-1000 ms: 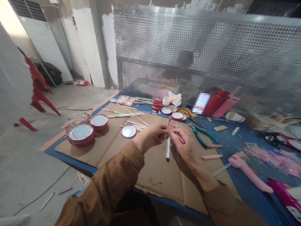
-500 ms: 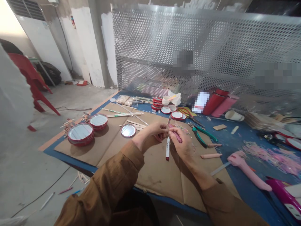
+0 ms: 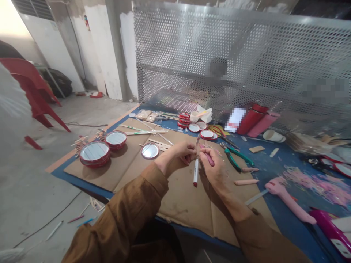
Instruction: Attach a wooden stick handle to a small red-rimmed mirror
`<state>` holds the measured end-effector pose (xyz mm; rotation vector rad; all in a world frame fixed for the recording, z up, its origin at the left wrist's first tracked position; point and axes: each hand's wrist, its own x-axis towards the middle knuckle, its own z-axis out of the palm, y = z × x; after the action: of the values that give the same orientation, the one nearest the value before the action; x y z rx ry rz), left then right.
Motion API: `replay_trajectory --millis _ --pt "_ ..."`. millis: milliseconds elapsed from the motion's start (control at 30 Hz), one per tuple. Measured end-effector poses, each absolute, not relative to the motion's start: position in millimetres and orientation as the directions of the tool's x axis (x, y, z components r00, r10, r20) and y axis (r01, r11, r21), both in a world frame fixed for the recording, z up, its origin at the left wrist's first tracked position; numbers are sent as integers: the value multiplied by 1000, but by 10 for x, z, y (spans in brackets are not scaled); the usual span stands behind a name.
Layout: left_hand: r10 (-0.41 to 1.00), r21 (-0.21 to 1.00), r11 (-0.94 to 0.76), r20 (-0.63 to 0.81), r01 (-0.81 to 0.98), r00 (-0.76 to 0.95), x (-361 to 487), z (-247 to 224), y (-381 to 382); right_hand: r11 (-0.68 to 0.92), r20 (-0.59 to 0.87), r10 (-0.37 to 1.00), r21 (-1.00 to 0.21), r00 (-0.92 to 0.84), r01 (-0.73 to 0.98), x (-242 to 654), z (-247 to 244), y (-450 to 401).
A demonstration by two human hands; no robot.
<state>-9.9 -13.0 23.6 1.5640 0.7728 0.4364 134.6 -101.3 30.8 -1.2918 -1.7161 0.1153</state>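
left hand (image 3: 175,156) pinches a white marker (image 3: 195,172) with closed fingers; right hand's (image 3: 215,170) fingers grip a pink stick (image 3: 208,158), both above brown cardboard (image 3: 186,208).

- A wall of perforated sheet metal (image 3: 219,47) is stretched across the back, behind the counter (image 3: 90,175).
- A concrete pillar (image 3: 116,51) is seen to the left of the metal sheet, with rough white patches applied over the grey.
- A floor-standing air-conditioning unit (image 3: 46,47) is placed against the far wall, with a louvred grille at its top.
- A red plastic chair (image 3: 33,87) is set on the left, with a black bag (image 3: 56,82) placed behind it.
- The concrete floor (image 3: 35,175) is crossed by a thin black cable (image 3: 82,125).
- Bright daylight is admitted at the upper left corner (image 3: 11,18).
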Motion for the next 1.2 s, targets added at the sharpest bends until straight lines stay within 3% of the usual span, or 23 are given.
replay_trajectory --millis 1200 --pt "713 971 14 -177 239 679 -94 245 -134 413 575 818 -607 17 679 1336 299 -1021"
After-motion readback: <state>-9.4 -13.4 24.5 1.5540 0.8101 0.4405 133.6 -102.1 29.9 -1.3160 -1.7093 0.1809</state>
